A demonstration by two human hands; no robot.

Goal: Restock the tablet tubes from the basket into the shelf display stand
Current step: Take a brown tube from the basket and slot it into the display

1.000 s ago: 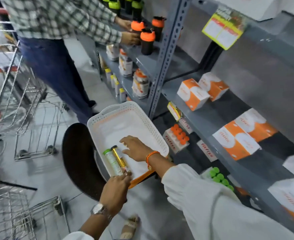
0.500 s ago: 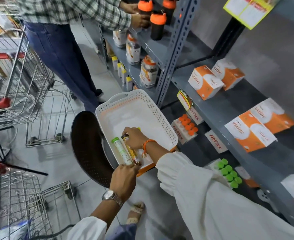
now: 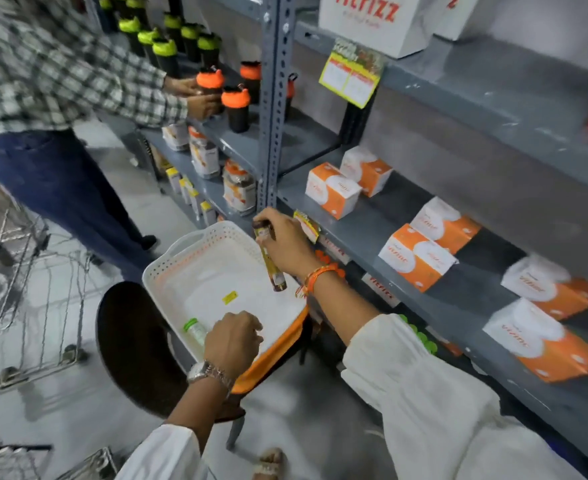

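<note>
Right hand (image 3: 285,242) grips brown tube (image 3: 271,261) above basket (image 3: 195,258); left hand (image 3: 232,341) seemingly clasps green-capped tube (image 3: 194,330).

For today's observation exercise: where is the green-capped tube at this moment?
The green-capped tube lies in the white basket, at its near left corner, partly covered by the left hand.

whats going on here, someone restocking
Yes. A person in white sleeves lifts a dark-capped yellow tablet tube out of the white perforated plastic basket with the right hand, beside the grey metal shelf. The left hand covers a green-capped tube lying in the basket. Another person in a checked shirt handles orange-lidded shaker bottles.
</note>
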